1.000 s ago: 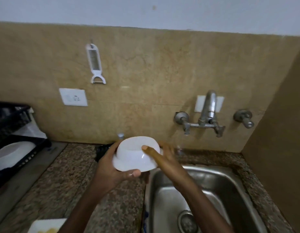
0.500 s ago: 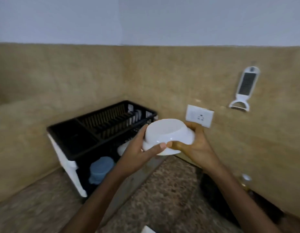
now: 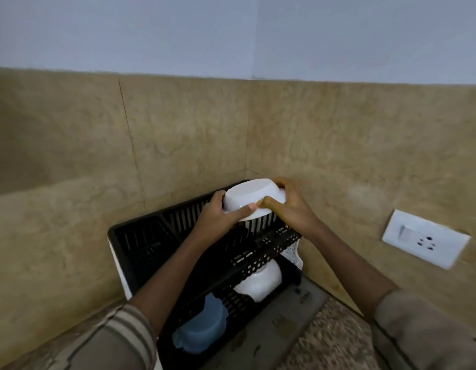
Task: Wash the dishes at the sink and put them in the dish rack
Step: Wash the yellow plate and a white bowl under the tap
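Bowl (image 3: pixel 254 198) being held upside down over the top tier of the rack (image 3: pixel 157 236), at its back right end, not yet set down; being gripped from both sides, left hand (image 3: pixel 218 218) with thumb pressing along the near rim and fingers curling behind, right hand (image 3: pixel 290 206) with thumb on the near rim and fingers hooking over the far edge; hovering just above the slats, contact hard to tell. Judging by the lower tier, already holding a second white bowl (image 3: pixel 259 283) and a blue container (image 3: pixel 202 329); washing of this one seemingly finished, placing still pending; sink out of view, so remaining dishes impossible to count. Sitting in a corner of a speckled stone counter (image 3: pixel 335 340), against beige tiled walls; showing a white socket (image 3: pixel 425 240) on the right wall, pale paint above.
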